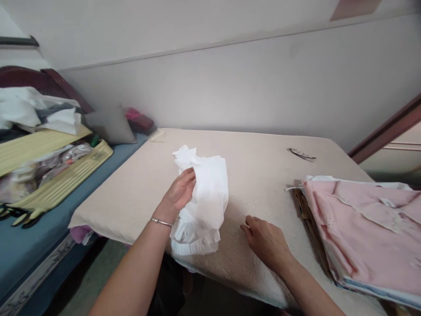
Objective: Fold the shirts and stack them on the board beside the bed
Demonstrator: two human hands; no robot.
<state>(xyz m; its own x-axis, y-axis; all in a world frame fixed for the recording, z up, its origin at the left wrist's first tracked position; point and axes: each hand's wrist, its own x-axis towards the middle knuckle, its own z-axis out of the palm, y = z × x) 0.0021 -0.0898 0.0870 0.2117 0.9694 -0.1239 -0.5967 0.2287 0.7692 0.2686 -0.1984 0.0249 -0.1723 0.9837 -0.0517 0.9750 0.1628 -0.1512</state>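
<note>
**White garment on a covered table, both hands beside it**

We look down on a table (pixel 256 169) spread with a cream cover. Let the white garment (pixel 208 193) mark the centre of a dial, with twelve o'clock toward the wall (pixel 230 92). The garment lies near the table's front edge: its gathered band faces six o'clock, its narrow, crumpled end points to eleven.

At nine o'clock we find the left hand (pixel 182 188), its fingers slightly bent and meeting the garment's side edge. Whether they pinch the fabric we cannot tell. A thin bracelet (pixel 162 222) circles the wrist. At four o'clock we note the right hand (pixel 265 239), back upward, fingers loosely curled; we see nothing in its grasp, and it is apart from the garment, over the near part of the table.

At two o'clock, toward the far side, we observe folded glasses (pixel 301 154). Between three and four lies a stack of clothes, topped by a pink shirt (pixel 368 228) with a pale trim; a brown layer shows at its side. Beyond the table, between nine and ten, we see a blue bed (pixel 70 215) bearing yellow slatted panels (pixel 70 180), and, at ten, a grey pillow (pixel 110 125).
</note>
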